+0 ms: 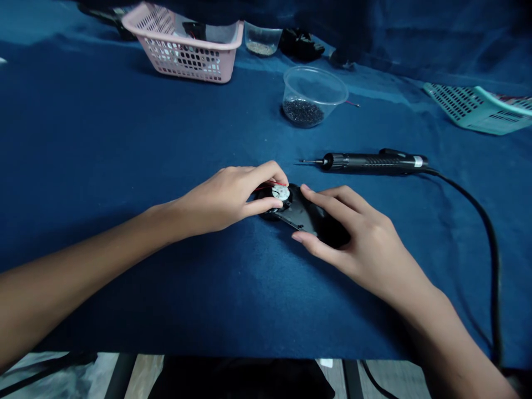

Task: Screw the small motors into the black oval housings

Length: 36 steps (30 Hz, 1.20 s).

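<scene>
A black plastic housing (308,215) lies on the blue cloth in the middle, its hollow inner side facing up. My right hand (361,238) grips it from the right, thumb on the near edge and index finger on the far edge. At the housing's left end sits a small round white part (281,192), perhaps a motor, with thin red and black wires. My left hand (233,197) closes thumb and index finger around this white part. Its other fingers are partly hidden behind the index finger.
Beyond my right hand lies a black electric screwdriver (374,162), its cable curving down the right side. A clear tub (315,91) of small dark screws stands behind it. Further back are a pink basket (187,52), another clear tub (261,40) and a teal basket (477,108).
</scene>
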Motion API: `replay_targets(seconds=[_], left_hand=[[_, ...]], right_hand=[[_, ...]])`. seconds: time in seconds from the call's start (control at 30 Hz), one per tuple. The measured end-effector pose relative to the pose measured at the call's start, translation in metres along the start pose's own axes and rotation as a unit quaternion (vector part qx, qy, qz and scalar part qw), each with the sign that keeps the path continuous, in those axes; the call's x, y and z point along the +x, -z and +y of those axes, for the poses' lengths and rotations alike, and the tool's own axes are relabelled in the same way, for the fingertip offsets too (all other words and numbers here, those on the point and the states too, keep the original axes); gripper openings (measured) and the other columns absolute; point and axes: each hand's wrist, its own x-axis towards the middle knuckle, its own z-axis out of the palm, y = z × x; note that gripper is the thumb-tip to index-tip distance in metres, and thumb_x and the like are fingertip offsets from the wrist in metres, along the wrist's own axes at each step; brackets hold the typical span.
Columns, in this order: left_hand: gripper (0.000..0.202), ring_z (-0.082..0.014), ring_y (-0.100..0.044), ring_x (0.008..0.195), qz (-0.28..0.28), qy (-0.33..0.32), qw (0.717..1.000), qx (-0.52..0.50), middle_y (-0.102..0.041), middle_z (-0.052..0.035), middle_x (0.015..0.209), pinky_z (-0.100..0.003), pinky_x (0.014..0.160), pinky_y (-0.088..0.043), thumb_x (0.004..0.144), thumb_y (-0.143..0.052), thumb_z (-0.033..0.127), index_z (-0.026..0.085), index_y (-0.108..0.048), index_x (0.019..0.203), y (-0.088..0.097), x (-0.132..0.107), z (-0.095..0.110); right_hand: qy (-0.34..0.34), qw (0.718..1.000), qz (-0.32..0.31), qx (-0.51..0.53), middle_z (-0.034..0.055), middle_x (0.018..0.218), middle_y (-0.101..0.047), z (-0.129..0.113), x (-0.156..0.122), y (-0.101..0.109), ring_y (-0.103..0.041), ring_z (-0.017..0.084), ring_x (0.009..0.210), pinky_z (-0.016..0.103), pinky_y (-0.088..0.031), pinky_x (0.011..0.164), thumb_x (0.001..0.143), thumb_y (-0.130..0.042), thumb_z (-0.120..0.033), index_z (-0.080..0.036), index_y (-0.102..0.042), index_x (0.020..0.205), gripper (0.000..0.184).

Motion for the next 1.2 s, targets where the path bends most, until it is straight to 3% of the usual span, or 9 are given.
replay_targets(seconds=[0.5, 0.87, 1.2], left_hand=[[0.022, -0.0153, -0.063, 0.102, 0.001, 0.000, 1.000, 0.000, -0.066, 0.0024, 0.112, -0.025, 0.083, -0.045, 0.095, -0.056, 0.038, 0.027, -0.056, 0.114, 0.0004, 0.0000, 0.0006], [0.025, -0.0169, -0.065, 0.095, -0.011, -0.003, 1.000, 0.023, -0.067, 0.0013, 0.110, -0.026, 0.076, -0.045, 0.094, -0.055, 0.041, 0.029, -0.055, 0.116, 0.0023, 0.0006, -0.0007], [0.024, -0.0156, -0.064, 0.094, -0.012, -0.010, 1.000, 0.013, -0.067, 0.0026, 0.109, -0.024, 0.072, -0.043, 0.093, -0.056, 0.039, 0.028, -0.057, 0.114, 0.0021, 0.0027, 0.0005]], right_hand=[[0.006, 0.999, -0.029, -0.011, 0.0079, 0.121, -0.057, 0.0029, 0.0016, 0.0014, -0.064, 0.017, 0.094, 0.033, -0.056, 0.086, 0.087, -0.059, -0.054, -0.025, -0.047, 0.142, 0.064], [0.010, 0.999, -0.044, 0.026, 0.0054, 0.124, -0.057, 0.0087, 0.0019, 0.0029, -0.061, 0.017, 0.108, 0.031, -0.053, 0.096, 0.086, -0.060, -0.052, -0.027, -0.044, 0.144, 0.066], [0.017, 0.998, -0.053, -0.004, 0.0048, 0.129, -0.056, 0.0095, 0.0047, 0.0088, -0.062, 0.018, 0.108, 0.033, -0.053, 0.095, 0.086, -0.059, -0.053, -0.028, -0.044, 0.144, 0.065]])
